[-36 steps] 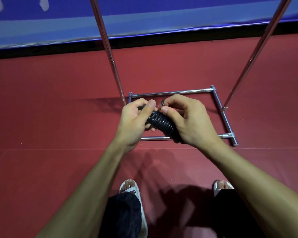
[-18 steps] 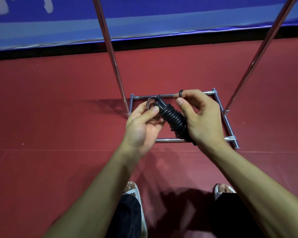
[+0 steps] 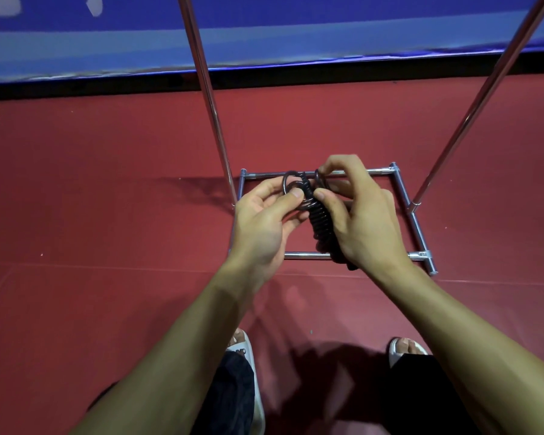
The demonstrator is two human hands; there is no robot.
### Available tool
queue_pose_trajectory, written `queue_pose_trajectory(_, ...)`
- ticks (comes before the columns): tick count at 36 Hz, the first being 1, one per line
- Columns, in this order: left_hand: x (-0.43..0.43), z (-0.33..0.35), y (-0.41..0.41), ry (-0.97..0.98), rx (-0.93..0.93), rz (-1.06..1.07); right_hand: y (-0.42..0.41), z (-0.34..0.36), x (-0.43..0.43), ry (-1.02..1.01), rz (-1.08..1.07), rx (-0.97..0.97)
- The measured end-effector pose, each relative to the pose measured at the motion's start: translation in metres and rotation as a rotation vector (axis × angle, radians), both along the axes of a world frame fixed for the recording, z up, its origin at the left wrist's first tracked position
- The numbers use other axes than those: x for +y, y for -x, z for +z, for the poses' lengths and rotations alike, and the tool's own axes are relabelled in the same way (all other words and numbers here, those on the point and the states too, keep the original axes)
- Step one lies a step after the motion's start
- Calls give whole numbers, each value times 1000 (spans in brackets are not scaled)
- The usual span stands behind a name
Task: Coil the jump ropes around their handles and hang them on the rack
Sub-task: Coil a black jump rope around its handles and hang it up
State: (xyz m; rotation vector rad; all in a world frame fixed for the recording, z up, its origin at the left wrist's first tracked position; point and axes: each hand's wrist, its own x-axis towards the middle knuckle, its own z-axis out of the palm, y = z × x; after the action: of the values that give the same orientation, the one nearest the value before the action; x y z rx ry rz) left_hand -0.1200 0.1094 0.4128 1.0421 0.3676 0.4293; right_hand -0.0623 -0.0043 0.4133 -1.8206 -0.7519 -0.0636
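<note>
Status: coiling looks nearly done, hanging not started.

- The jump rope [image 3: 321, 224] is a tight black bundle held in the air between both hands. The handles are presumably inside the turns; I can't see them.
- The right hand [image 3: 363, 227] curls round the bundle, thumb and forefinger pinching a rope turn at the far end.
- The left hand [image 3: 263, 224] grips a loose loop [image 3: 285, 180] sticking out of that same end, with the thumb pressed on it. Neither hand is spread.
- My read: the tail is being tucked or locked off.
- The rack [image 3: 404, 199] has its base frame on the floor [image 3: 107, 199], directly below and beyond the hands. Its uprights [image 3: 208, 105] rise past the hands on both sides.
- The hanging bar is out of view, and no other ropes are visible.

Left to do: secure the end, lift, hang.
</note>
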Motion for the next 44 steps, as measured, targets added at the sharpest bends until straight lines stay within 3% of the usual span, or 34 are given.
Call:
queue_pose_trajectory(13, 2, 7, 2, -42, -32, -71, -4, -12, 0, -193, 40, 141)
queue_pose_trajectory(19, 4, 8, 3, -27, -27, -91, -6, -12, 1, -100, 79, -56)
queue_pose_trajectory(29, 6, 15, 7, -39, -12, -144, -12, -11, -4, -40, 73, -139)
queue_pose_trajectory(36, 3, 17, 5, -2, 40, -112, -9, -9, -4, -60, 96, -25)
queue_pose_trajectory(44, 2, 18, 2, -129, 91, -24, -3, -3, 0, -8, 160, 57)
